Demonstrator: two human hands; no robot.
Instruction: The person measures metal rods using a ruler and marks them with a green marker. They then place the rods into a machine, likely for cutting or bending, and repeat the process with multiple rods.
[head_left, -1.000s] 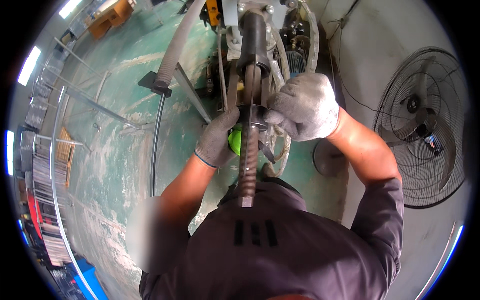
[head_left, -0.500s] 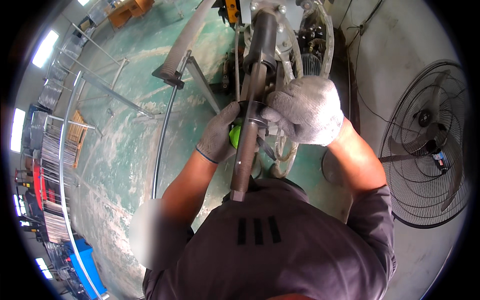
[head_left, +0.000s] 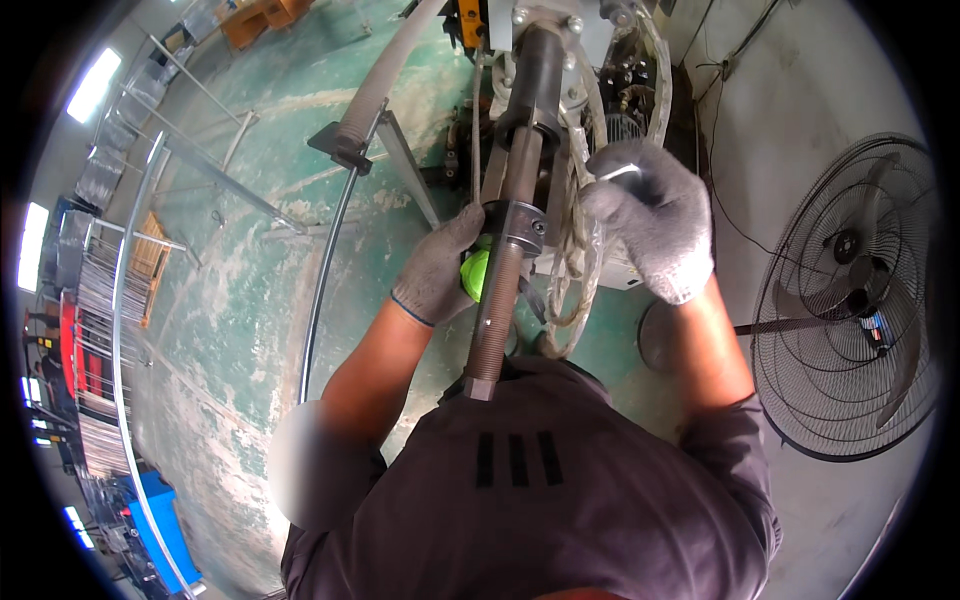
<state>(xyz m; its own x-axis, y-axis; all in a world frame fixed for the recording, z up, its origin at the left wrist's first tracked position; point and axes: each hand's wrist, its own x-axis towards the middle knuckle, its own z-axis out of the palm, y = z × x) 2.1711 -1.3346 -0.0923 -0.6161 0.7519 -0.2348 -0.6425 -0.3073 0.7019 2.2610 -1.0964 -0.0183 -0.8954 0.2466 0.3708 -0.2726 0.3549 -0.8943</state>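
Note:
A threaded steel rod (head_left: 489,330) with a squared end points toward my body. Around it sits a black collar (head_left: 523,226) with a screw hole in its side. My left hand (head_left: 437,268), in a grey knit glove, grips the collar's left side. Against its palm rests a bright green rounded thing (head_left: 474,272), partly hidden behind the rod. A dark strap (head_left: 532,298) hangs at the rod's other side. My right hand (head_left: 655,220), gloved too, is raised right of the collar, fingers curled round a thin shiny metal key (head_left: 620,173); its full shape is hidden.
Beyond the collar, a black sleeve (head_left: 535,85) joins the rod to a machine with clear-wrapped hoses (head_left: 590,240). A large black fan (head_left: 850,300) stands at the right by the wall. Metal rails (head_left: 335,240) run along the left, over green floor (head_left: 250,330).
My right hand has come off the collar and moved right, turning so that the shiny metal key shows. My left hand stays on the collar.

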